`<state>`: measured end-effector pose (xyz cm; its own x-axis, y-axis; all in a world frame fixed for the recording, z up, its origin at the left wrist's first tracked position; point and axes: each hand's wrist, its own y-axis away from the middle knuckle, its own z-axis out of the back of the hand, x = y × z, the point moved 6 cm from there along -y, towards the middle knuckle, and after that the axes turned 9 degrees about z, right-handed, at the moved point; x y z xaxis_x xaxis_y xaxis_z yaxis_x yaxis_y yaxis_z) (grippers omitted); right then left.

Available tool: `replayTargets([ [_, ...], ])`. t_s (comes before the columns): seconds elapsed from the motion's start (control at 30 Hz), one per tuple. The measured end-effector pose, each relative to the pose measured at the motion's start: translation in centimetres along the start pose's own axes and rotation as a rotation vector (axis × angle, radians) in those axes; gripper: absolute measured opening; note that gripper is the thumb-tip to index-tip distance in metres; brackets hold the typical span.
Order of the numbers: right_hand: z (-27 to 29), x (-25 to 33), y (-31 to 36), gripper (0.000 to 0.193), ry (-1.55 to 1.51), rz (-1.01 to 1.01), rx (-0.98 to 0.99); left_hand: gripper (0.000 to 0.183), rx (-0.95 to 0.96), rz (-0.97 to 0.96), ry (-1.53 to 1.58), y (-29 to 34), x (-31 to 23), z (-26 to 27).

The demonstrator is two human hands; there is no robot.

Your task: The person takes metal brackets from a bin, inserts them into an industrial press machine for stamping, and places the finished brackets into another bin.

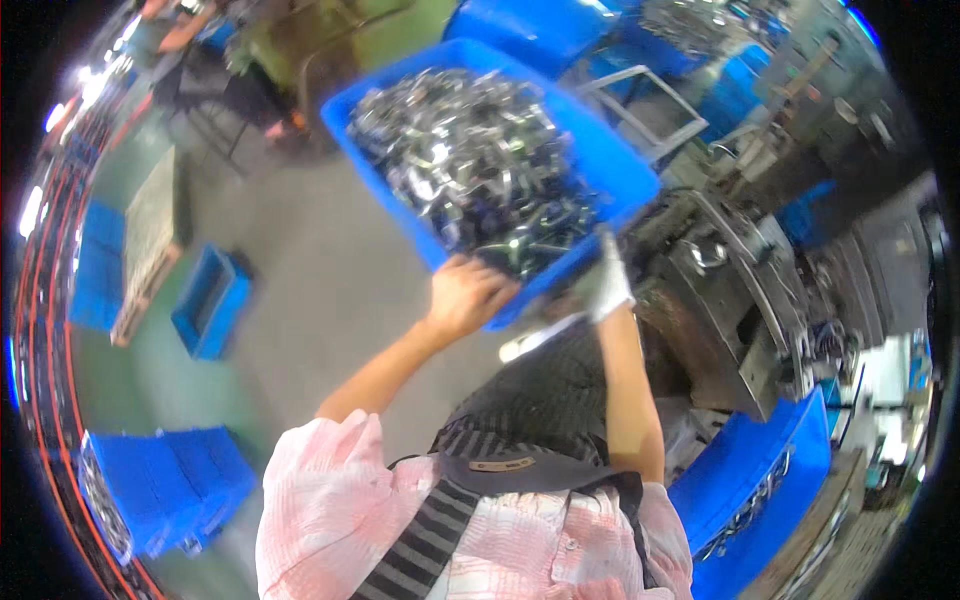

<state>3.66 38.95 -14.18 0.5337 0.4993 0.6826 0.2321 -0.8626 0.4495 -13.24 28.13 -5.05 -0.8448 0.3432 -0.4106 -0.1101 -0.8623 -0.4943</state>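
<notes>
Blue and deep, a large bin [612, 175] is being gripped at its near left edge by the left hand [468, 295], whose fingers are being curled over the rim. The right hand [608, 280] is being held at the bin's near right edge; white material [614, 291] is being shown around it in a blur, and whether the rim is being grasped there cannot be told. Just beyond both hands, a heap of shiny metal parts [470, 150] is being contained in the large bin. To the right, a dark metal machine [712, 310] is standing close by, and nearer on that side, more metal parts [752, 505] are being held in a second blue bin [735, 465]. To the left, a blue crate [238, 290] is lying on the floor [320, 260] near a wooden pallet [155, 235], while nearer, several blue boxes [170, 485] are standing together. At the far left, a co-worker [185, 35] is being partly shown.
</notes>
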Motion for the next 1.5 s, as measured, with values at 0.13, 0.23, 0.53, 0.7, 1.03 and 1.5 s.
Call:
replayTargets([
  [0.13, 3.7, 0.0, -0.8, 0.076, 0.125, 0.169, -0.153, 0.027, -0.076, -0.050, -0.043, -0.8, -2.3, -1.1],
  [0.23, -1.5, 0.7, 4.6, 0.073, 0.242, 0.192, -0.029, 0.026, -0.061, -0.016, -0.081, 1.5, -0.3, 1.2],
  [0.53, -0.8, 4.6, 8.5, 0.045, -0.021, 0.168, -0.067, 0.029, 0.046, -0.090, -0.026, -0.6, -5.7, 1.3],
  [0.7, 0.0, 3.0, 5.7, 0.040, -0.093, 0.140, -0.145, 0.024, 0.083, -0.078, 0.034, -1.4, -5.0, 1.8],
  [1.03, 1.4, 2.6, 4.3, 0.042, -0.042, 0.152, -0.047, 0.021, 0.251, 0.069, -0.184, -11.6, 5.9, 6.1],
  [1.5, 8.5, 7.7, 11.4, 0.023, 0.498, 0.407, -0.097, 0.015, 0.290, 0.104, 0.022, -17.8, 1.1, 2.5],
])
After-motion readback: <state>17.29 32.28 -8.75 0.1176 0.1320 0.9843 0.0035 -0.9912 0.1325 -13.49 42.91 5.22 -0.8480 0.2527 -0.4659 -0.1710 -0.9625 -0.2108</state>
